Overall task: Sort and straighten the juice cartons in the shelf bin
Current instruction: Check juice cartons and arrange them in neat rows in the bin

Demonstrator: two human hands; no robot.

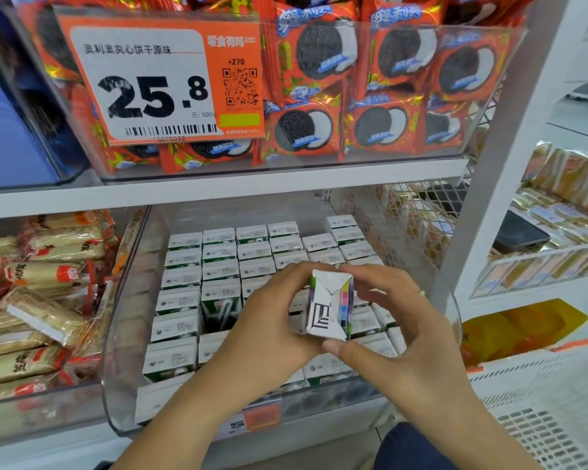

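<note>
**Both hands hold one carton above the packed bin**

The left hand (272, 320) and right hand (398, 320) meet over the middle of the clear plastic bin (116, 334), both curled around a single juice carton (330, 307). The carton is lifted clear of the rows and tipped so its folded white end, with a black mark and a strip of colour squares, faces the camera. The left fingers wrap its left side; the right thumb presses its lower corner while the right fingers curl over the top. A ring shows on the right hand.

Below and behind, the other cartons (218, 262) stand upright in close rows filling the bin, with one gap in the second column where a straw shows.

Left of the bin lie wrapped wafer packs (41, 300). On the shelf above sit sandwich-cookie packets (323, 62) and an orange price tag (160, 76) reading 25.8.
</note>
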